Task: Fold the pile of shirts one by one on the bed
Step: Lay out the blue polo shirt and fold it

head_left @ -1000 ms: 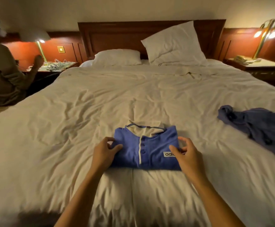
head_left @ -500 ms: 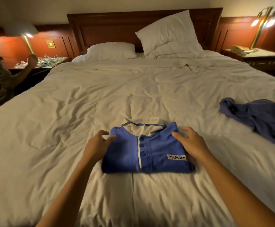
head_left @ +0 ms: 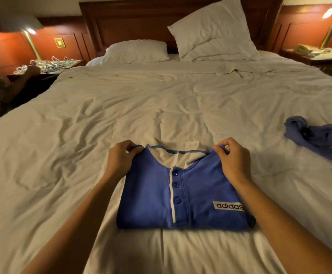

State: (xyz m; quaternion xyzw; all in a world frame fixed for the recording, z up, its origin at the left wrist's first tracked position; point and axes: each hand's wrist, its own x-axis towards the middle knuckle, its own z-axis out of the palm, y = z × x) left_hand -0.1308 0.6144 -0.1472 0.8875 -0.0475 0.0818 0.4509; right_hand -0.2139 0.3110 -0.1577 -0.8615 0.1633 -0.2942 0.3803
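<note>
A folded blue polo shirt (head_left: 198,194) with a cream collar, three buttons and a white logo patch lies on the bed (head_left: 121,115) in front of me. My left hand (head_left: 121,159) pinches its far left shoulder corner. My right hand (head_left: 232,161) pinches the far right shoulder corner. A crumpled dark blue shirt (head_left: 319,137) lies unfolded at the right side of the bed.
Two white pillows (head_left: 212,30) lean at the wooden headboard. A nightstand with a brass lamp and tangled white cables (head_left: 50,64) stands at the left, where another person's arm (head_left: 13,82) reaches. At the right, a nightstand (head_left: 317,56) holds a phone and a lamp.
Both hands slid from the shirt's sides up to its far shoulder corners and now pinch them. The camera has moved closer to the shirt.
</note>
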